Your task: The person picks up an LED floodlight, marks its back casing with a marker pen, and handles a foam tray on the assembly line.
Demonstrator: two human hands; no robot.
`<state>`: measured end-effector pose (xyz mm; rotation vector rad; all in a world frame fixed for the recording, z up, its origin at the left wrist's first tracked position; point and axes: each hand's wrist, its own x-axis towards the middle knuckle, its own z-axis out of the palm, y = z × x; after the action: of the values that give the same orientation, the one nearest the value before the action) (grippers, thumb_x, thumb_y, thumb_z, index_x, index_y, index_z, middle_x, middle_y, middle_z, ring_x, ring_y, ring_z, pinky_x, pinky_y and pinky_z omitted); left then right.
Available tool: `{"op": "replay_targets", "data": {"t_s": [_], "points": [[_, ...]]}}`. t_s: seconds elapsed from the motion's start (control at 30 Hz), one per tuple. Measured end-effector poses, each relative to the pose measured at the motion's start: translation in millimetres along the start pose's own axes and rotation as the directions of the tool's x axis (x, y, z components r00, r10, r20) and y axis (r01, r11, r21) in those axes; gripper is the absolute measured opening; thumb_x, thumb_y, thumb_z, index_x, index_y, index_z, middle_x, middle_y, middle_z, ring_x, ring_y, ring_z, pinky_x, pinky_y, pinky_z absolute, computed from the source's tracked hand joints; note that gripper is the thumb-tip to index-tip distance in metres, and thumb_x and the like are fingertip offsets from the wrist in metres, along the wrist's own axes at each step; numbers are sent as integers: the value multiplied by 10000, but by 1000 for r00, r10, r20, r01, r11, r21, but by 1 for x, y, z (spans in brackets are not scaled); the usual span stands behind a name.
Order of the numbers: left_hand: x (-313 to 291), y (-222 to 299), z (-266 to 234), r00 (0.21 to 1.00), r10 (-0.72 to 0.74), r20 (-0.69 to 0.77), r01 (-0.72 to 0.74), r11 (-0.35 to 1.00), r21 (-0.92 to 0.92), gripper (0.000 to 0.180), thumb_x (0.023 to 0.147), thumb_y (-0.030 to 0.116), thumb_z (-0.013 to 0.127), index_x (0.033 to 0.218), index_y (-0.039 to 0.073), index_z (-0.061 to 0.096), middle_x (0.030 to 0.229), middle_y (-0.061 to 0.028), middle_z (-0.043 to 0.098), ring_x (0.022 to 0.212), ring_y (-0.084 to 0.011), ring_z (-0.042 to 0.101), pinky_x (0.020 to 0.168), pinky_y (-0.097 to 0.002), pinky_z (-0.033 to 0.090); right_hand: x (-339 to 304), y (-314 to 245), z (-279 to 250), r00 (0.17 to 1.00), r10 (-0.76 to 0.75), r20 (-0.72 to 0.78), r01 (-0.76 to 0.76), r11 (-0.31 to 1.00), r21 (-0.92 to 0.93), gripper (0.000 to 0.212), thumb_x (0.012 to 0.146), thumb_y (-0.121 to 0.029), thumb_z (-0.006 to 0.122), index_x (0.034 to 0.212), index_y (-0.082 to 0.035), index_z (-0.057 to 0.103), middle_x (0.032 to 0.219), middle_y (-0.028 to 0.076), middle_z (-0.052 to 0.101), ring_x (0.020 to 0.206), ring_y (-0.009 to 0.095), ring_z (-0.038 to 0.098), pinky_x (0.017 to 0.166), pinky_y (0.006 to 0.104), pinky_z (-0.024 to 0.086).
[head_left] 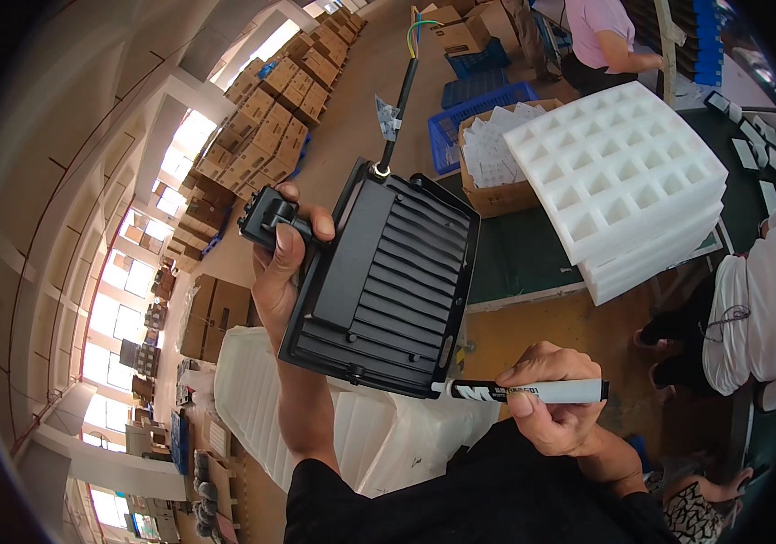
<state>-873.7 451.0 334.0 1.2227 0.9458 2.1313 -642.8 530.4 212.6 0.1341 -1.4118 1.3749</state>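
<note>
My left hand [284,258] grips a black LED floodlight [388,281] by the black fitting [276,218] at its left edge. Its ribbed back faces up and the body is tilted. From the upper end rises a black cable [402,104] with a small tag [387,118] and loose coloured wires [417,32] at its tip. My right hand [556,408] is closed around a black and white marker pen [474,390]. The pen's white tip meets the floodlight's lower right corner; whether it touches I cannot tell.
White foam trays [615,227] with square pockets are stacked on the green worktable [515,258] at right. Beside them stand a cardboard box [501,201] of white sheets and a blue crate [443,150]. People work at upper right and lower right. Stacked cartons [257,136] line the far left.
</note>
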Motion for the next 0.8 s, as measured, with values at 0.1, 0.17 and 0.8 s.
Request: {"op": "replay_targets", "data": {"t_s": [0.1,0.17,0.8], "points": [[1,0,1,1000,-1,-10,1,1000,7,424,976,195,624,1306,21,422,904,-147,629,789,-225,716,636,-312,655,0,0,0,1000,-4,-7,4,1000,-5,156,753,31,715,901,41,667,803,161,733,568,165,629,519,254,497],[1,-1,-1,1000,18,-2,-18,1000,25,430,973,198,631,1303,21,417,901,-144,627,786,-223,716,640,-306,652,0,1,0,1000,-5,-13,5,1000,-6,155,753,32,715,899,40,666,803,158,733,570,164,633,518,253,498],[0,-3,-6,999,-16,46,16,1000,-8,401,997,188,591,1312,26,404,936,-149,620,801,-230,712,640,-313,650,-6,1,-5,997,26,-77,-25,1000,9,118,768,18,704,882,37,678,794,146,733,554,167,625,513,251,491]]}}
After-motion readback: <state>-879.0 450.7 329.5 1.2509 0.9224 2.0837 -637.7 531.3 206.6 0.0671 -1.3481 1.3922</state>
